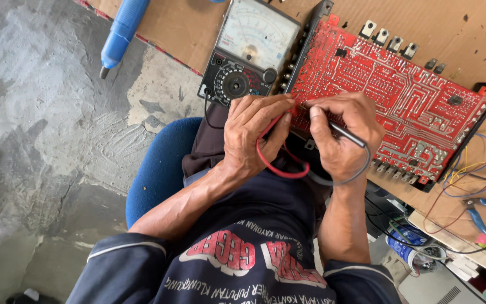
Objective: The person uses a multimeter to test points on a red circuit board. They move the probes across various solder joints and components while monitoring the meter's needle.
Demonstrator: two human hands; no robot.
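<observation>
Red circuit board (389, 95), solder side up on cardboard (468, 34) for probing. Left hand (251, 135) pinched around the red probe lead (277, 163), right hand (341, 132) clamped pen-like on the black probe (347, 135), tips meeting the board's near edge. Board at twelve to two o'clock from both hands; analog multimeter (248, 50) at eleven.

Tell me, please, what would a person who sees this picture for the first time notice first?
The eye goes first to the large red circuit board at the upper right, lying on brown cardboard. Both hands meet at its left edge: the left hand holds a red lead and the right hand holds a black probe against the board. Just left of the board lies an analog multimeter.
</observation>
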